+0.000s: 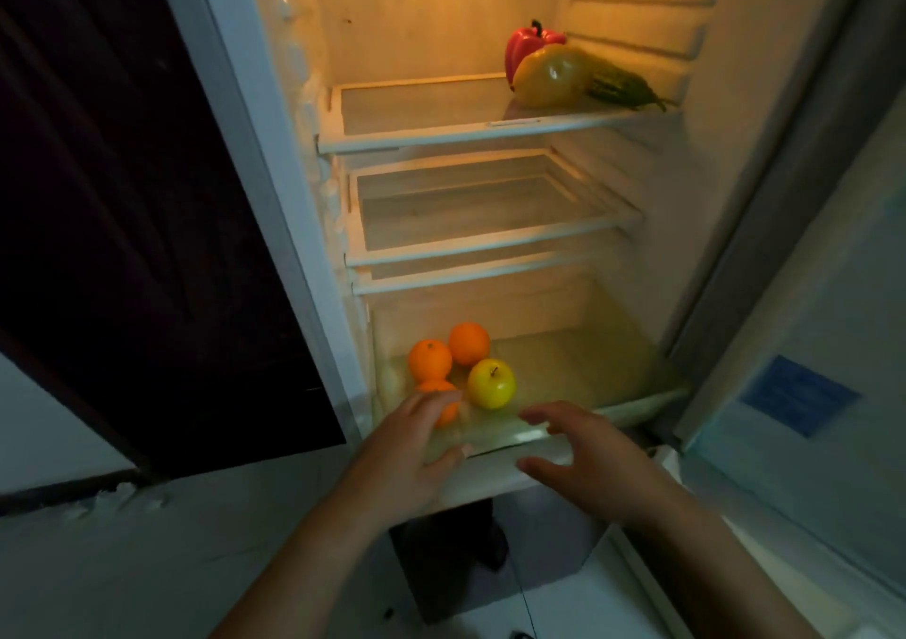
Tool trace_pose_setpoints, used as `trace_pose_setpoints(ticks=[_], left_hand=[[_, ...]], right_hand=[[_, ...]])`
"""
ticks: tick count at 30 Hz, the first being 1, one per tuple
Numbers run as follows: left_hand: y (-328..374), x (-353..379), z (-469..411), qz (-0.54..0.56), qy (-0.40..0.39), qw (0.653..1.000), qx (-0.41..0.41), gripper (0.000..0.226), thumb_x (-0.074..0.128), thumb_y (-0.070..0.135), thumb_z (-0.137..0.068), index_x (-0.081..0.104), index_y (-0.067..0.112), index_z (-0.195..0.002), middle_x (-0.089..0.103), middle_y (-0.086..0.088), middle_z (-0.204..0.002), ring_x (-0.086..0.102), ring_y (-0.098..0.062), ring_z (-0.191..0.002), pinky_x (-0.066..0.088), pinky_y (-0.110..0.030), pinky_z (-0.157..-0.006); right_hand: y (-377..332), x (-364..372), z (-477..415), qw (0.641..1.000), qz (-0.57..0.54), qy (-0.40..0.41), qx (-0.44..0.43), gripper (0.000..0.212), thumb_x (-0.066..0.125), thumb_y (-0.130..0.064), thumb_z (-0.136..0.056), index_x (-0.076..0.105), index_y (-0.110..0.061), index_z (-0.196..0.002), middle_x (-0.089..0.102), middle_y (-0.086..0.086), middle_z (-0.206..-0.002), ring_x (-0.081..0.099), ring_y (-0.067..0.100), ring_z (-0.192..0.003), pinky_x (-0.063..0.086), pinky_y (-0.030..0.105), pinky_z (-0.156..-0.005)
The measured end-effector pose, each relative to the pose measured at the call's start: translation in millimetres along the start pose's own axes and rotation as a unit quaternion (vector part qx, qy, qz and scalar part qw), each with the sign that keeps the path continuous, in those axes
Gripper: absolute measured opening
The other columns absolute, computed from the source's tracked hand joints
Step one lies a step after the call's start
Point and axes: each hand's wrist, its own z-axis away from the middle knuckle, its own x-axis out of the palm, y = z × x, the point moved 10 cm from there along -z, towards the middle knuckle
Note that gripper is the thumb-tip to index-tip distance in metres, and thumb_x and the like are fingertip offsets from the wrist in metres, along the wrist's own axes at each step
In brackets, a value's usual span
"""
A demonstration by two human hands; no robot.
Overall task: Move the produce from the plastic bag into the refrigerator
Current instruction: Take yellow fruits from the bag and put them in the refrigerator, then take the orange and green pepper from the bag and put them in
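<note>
The refrigerator stands open and lit inside. Its clear bottom drawer (637, 400) holds three oranges (430, 359) and a yellow apple (491, 383) at the left. My left hand (412, 447) reaches over the drawer's front left edge, fingers apart, partly covering the nearest orange (448, 410). My right hand (583, 462) hovers at the drawer's front rim, fingers spread and holding nothing. On the top shelf (416, 138) at the right lie a red bell pepper (527, 47), a yellow pepper (554, 77) and a green bitter gourd (620, 86). No plastic bag is in view.
Two glass shelves (490, 241) sit between the top shelf and the drawer. The open fridge door (809, 393) stands at the right. A dark panel (122, 197) fills the left. Pale floor tiles (147, 565) lie below.
</note>
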Motion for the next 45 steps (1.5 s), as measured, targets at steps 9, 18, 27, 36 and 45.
trace_pose_setpoints(ticks=[9,18,27,36,45], left_hand=[[57,68,46,0.045,-0.107,0.991,0.074,0.053,0.062,0.038,-0.085,0.043,0.027,-0.134,0.044,0.006,-0.135,0.041,-0.006,-0.123,0.027,-0.014,-0.096],[133,117,78,0.045,-0.217,0.968,0.119,0.057,0.058,0.043,-0.086,0.036,0.037,-0.137,0.035,0.01,-0.145,0.036,-0.008,-0.129,0.037,-0.029,-0.102],[264,201,127,0.039,-0.308,0.932,0.189,0.058,0.055,0.042,-0.088,0.03,0.038,-0.14,0.026,0.013,-0.149,0.028,-0.005,-0.131,0.028,-0.023,-0.098],[460,347,233,-0.004,-0.369,0.879,0.301,0.059,0.052,0.047,-0.088,0.029,0.036,-0.141,0.027,0.014,-0.149,0.029,-0.007,-0.133,0.025,-0.021,-0.098],[591,448,292,-0.03,-0.409,0.834,0.368,0.057,0.051,0.053,-0.087,0.03,0.04,-0.138,0.03,0.017,-0.145,0.036,-0.005,-0.128,0.028,-0.018,-0.094]], right_hand=[[15,1,133,0.986,0.022,0.054,0.156,0.05,0.062,-0.043,-0.083,0.049,-0.031,-0.129,0.053,-0.013,-0.126,0.048,0.0,-0.104,0.034,0.012,-0.084],[37,-29,262,0.949,0.006,0.123,0.291,0.042,0.063,-0.032,-0.085,0.052,-0.027,-0.126,0.055,-0.008,-0.125,0.045,0.0,-0.096,0.035,0.001,-0.07],[84,-58,404,0.914,-0.005,0.165,0.371,0.051,0.062,-0.041,-0.085,0.044,-0.032,-0.132,0.049,-0.011,-0.134,0.048,0.005,-0.115,0.038,0.014,-0.09],[156,-104,626,0.865,0.005,0.183,0.468,0.053,0.059,-0.045,-0.086,0.041,-0.03,-0.134,0.045,-0.008,-0.137,0.045,0.012,-0.121,0.037,0.025,-0.1],[212,-150,801,0.809,-0.019,0.261,0.527,0.049,0.059,-0.047,-0.085,0.044,-0.033,-0.13,0.046,-0.015,-0.133,0.044,0.004,-0.119,0.035,0.019,-0.096]])
